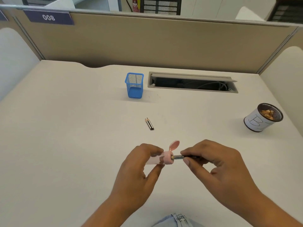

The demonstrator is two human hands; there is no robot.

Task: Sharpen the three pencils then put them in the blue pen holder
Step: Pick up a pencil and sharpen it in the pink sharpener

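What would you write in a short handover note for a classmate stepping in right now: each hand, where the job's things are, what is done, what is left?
Left hand: holds the pink sharpener, lid flipped open.
Right hand: pinches the third pencil, its tip in the sharpener's hole.
Two pencils lie side by side mid-desk, both with pointed tips, apparently sharpened already.
Blue pen holder stands further back; no pencil can be made out in it.
White cup at right holds shavings.
Left: finish this pencil, then put all three in the holder.
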